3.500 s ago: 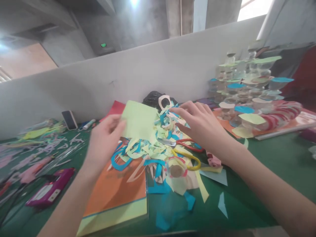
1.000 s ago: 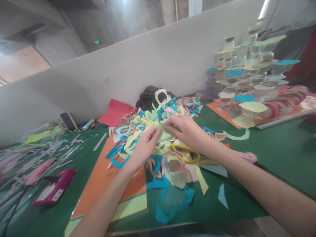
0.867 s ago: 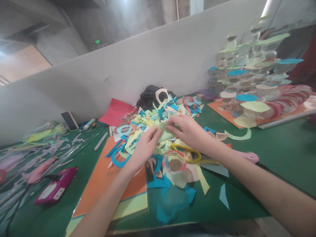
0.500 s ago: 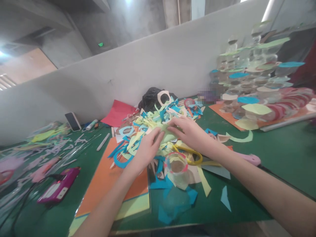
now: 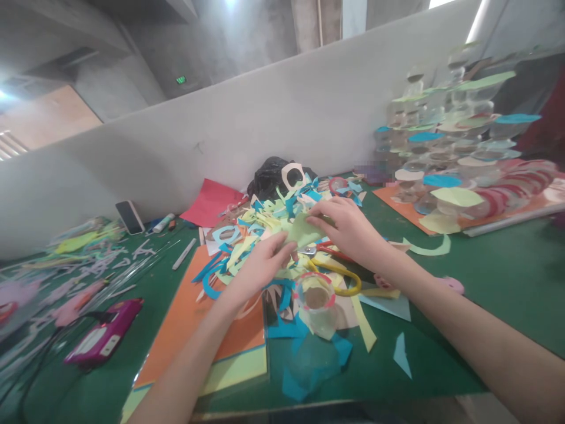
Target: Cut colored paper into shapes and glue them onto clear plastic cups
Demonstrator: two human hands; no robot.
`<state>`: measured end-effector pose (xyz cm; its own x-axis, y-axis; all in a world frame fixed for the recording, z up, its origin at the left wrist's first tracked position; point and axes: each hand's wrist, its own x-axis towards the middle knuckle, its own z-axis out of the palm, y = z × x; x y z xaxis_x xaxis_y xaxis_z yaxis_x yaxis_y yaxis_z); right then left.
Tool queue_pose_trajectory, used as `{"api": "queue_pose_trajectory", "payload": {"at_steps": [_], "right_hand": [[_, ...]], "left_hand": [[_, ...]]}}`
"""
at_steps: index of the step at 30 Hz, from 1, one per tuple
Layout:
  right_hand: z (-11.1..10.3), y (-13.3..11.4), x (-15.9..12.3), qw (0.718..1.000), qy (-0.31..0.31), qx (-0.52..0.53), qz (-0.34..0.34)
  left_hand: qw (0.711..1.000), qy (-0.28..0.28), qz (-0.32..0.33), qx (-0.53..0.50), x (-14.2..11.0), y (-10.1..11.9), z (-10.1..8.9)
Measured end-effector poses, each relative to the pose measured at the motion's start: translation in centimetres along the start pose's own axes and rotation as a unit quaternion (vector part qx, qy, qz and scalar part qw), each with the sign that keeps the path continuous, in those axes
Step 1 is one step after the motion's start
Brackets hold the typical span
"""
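Observation:
A light green piece of paper (image 5: 305, 231) is between my hands, above a heap of paper scraps (image 5: 282, 206). My right hand (image 5: 346, 227) pinches its right side between thumb and fingers. My left hand (image 5: 268, 258) is closed at the paper's lower left edge, thumb and fingertips against it. Just beneath lie scissors with a metal pivot (image 5: 308, 250), a yellow handle (image 5: 348, 287) and a red handle partly under my right hand. Nearer to me stands a clear plastic cup (image 5: 315, 300) with a pink-marked rim.
Stacked clear cups with coloured paper discs (image 5: 450, 141) stand at the right. Orange sheets (image 5: 185, 318) lie at the left front. A magenta device (image 5: 106, 333) with cables, a phone (image 5: 130, 217) and plastic strips (image 5: 119, 265) occupy the left. A black bag (image 5: 269, 176) sits behind the heap.
My right hand has moved slightly right and up, and more of the green paper shows between my hands. The scissors' pivot and red handle have come into view.

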<state>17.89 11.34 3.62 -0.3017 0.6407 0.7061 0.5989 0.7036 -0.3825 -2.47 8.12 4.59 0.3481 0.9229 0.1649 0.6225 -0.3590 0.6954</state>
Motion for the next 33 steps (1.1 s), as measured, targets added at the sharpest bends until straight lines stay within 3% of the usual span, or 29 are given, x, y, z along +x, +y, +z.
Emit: {"api": "queue_pose_trajectory", "payload": {"at_steps": [4, 7, 9, 11, 13, 16, 21, 28, 33], "right_hand": [[-0.3, -0.2, 0.0, 0.998, 0.057, -0.017, -0.006], [-0.8, -0.8, 0.2, 0.991, 0.117, 0.016, 0.07], [-1.1, -1.4, 0.4, 0.98, 0.078, 0.097, 0.153], [-1.1, -2.1, 0.4, 0.958, -0.016, 0.2, 0.204], [-0.9, -2.8, 0.3, 0.934, -0.106, 0.27, 0.209], [-0.4, -3.2, 0.1, 0.918, -0.152, 0.303, 0.206], [-0.2, -3.0, 0.0, 0.921, -0.121, 0.314, 0.197], [-0.1, -2.9, 0.5, 0.88, -0.106, 0.403, 0.229], [-1.3, -1.1, 1.0, 0.899, 0.026, 0.351, 0.26]], "left_hand": [[0.999, 0.021, -0.008, -0.041, 0.1, -0.2, -0.1], [0.992, 0.057, -0.011, -0.114, 0.5, -0.5, 0.0], [0.982, 0.081, -0.003, -0.17, 0.6, -0.3, 0.1], [0.973, 0.102, 0.005, -0.209, 0.6, 0.3, 0.4], [0.968, 0.115, 0.007, -0.225, 0.4, 0.9, 0.8], [0.969, 0.12, 0.003, -0.218, 0.0, 1.6, 1.2], [0.971, 0.117, 0.008, -0.208, -0.1, 1.8, 1.4], [0.96, 0.101, 0.013, -0.26, 0.0, 1.9, 1.2], [0.957, 0.087, -0.007, -0.276, -0.2, 1.8, 1.2]]}}
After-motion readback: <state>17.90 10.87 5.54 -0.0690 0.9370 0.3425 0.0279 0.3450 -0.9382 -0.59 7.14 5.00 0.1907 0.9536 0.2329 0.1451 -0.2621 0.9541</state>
